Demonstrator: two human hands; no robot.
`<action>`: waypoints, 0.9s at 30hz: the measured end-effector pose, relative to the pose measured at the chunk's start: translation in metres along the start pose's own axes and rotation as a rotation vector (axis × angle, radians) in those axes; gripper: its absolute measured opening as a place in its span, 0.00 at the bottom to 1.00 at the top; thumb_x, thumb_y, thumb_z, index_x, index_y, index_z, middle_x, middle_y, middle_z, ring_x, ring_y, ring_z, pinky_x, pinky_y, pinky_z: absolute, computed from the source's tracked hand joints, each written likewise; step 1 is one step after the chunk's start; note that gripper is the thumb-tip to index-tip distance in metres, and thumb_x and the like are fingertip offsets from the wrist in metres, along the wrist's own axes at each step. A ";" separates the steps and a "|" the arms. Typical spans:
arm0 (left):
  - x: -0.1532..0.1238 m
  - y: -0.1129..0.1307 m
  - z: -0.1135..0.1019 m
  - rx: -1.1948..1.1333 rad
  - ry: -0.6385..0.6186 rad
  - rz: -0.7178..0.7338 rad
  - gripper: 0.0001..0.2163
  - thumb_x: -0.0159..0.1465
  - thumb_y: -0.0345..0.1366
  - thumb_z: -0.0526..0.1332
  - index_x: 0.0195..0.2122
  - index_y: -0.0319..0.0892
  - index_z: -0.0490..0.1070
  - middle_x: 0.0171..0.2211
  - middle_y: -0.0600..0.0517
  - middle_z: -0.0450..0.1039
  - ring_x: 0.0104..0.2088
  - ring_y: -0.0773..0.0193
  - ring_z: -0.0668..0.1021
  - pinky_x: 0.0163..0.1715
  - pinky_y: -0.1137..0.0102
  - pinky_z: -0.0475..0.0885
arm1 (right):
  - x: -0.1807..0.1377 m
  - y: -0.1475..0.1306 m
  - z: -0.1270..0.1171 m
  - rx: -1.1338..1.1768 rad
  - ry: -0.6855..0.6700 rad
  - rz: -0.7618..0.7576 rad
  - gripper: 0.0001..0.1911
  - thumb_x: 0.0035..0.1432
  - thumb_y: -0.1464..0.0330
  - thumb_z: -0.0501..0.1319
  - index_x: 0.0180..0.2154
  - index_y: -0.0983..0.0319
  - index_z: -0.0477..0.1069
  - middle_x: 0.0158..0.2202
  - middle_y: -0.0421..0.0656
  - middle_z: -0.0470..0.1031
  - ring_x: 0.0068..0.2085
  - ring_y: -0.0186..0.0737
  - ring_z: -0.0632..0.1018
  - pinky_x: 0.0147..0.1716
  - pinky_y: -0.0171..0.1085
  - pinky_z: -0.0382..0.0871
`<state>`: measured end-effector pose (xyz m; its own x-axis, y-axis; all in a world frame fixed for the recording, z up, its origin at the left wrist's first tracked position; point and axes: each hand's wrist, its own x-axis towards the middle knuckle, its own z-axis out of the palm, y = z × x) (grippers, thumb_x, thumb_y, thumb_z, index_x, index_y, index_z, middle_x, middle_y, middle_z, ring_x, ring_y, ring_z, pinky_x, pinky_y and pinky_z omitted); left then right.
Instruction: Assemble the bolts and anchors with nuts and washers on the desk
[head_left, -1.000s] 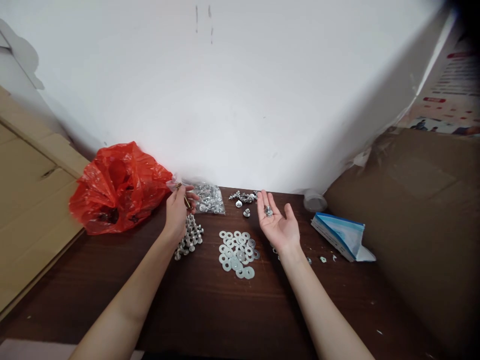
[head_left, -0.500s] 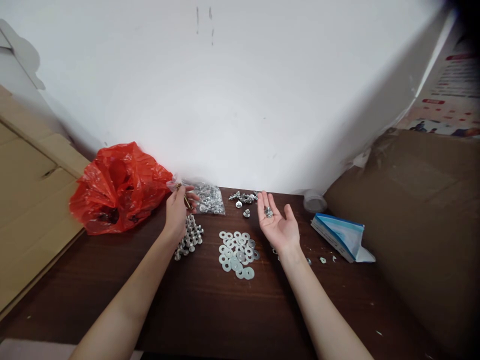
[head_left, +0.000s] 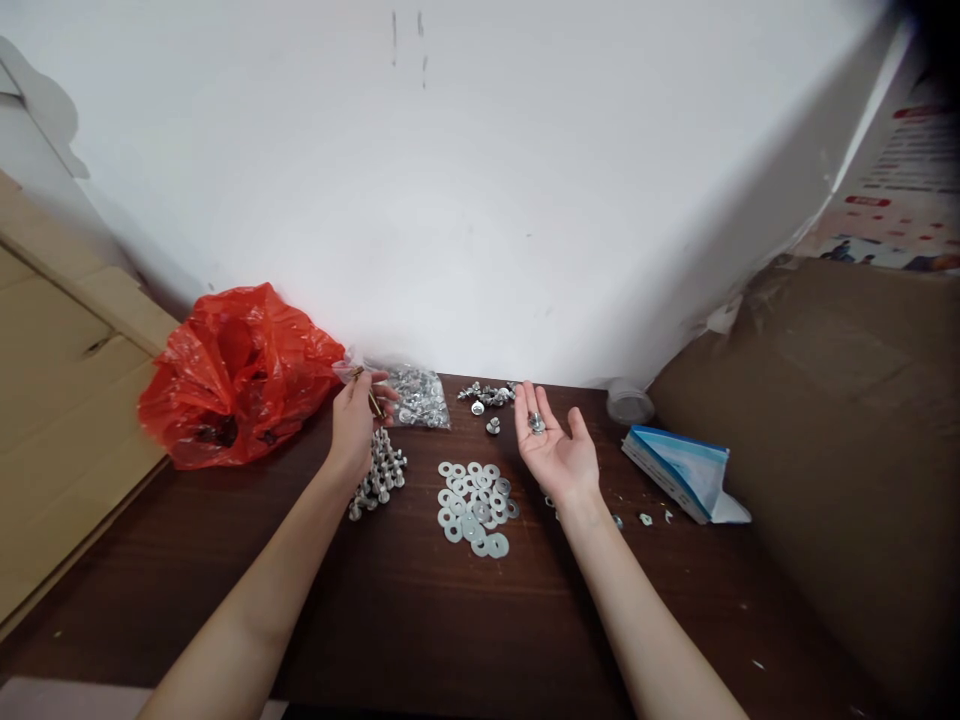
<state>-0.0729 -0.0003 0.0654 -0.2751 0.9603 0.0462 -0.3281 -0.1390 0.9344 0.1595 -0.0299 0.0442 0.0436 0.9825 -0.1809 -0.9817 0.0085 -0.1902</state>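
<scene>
My left hand [head_left: 352, 425] is closed round a thin brass-coloured piece, pinched between thumb and fingers beside a clear bag of metal parts [head_left: 417, 393]. Just below that hand lies a cluster of bolts [head_left: 381, 478]. My right hand [head_left: 557, 445] is held palm up with fingers spread, and a small silver nut [head_left: 536, 422] rests on its fingers. A pile of flat washers [head_left: 475, 505] lies between my two hands on the dark wooden table [head_left: 420, 620].
A red plastic bag [head_left: 236, 370] sits at the back left beside cardboard [head_left: 60, 380]. More small metal parts [head_left: 487, 394] lie by the wall. A blue-and-white packet [head_left: 682, 470] and a large brown box [head_left: 832, 450] stand to the right.
</scene>
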 end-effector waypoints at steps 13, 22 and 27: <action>0.000 0.001 0.001 0.027 0.004 -0.012 0.15 0.57 0.44 0.59 0.36 0.35 0.70 0.22 0.52 0.70 0.19 0.71 0.68 0.16 0.77 0.62 | 0.000 0.000 0.001 -0.012 0.026 0.008 0.25 0.68 0.59 0.40 0.56 0.66 0.62 0.56 0.51 0.70 0.58 0.40 0.70 0.48 0.40 0.75; 0.001 0.000 -0.001 0.025 -0.002 -0.009 0.16 0.57 0.45 0.59 0.37 0.35 0.70 0.23 0.51 0.71 0.19 0.71 0.69 0.16 0.77 0.62 | 0.001 0.000 0.000 -0.038 0.025 0.008 0.25 0.68 0.59 0.40 0.52 0.65 0.66 0.55 0.49 0.71 0.57 0.39 0.71 0.49 0.39 0.74; 0.000 0.001 0.000 0.020 0.001 -0.007 0.15 0.58 0.43 0.59 0.37 0.35 0.70 0.23 0.52 0.70 0.19 0.71 0.68 0.16 0.77 0.62 | 0.000 0.000 0.000 -0.045 0.029 0.003 0.24 0.68 0.59 0.39 0.52 0.63 0.66 0.55 0.49 0.71 0.57 0.39 0.71 0.48 0.41 0.75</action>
<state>-0.0732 -0.0008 0.0662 -0.2735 0.9611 0.0395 -0.3116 -0.1274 0.9416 0.1592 -0.0296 0.0445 0.0465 0.9768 -0.2092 -0.9725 -0.0036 -0.2331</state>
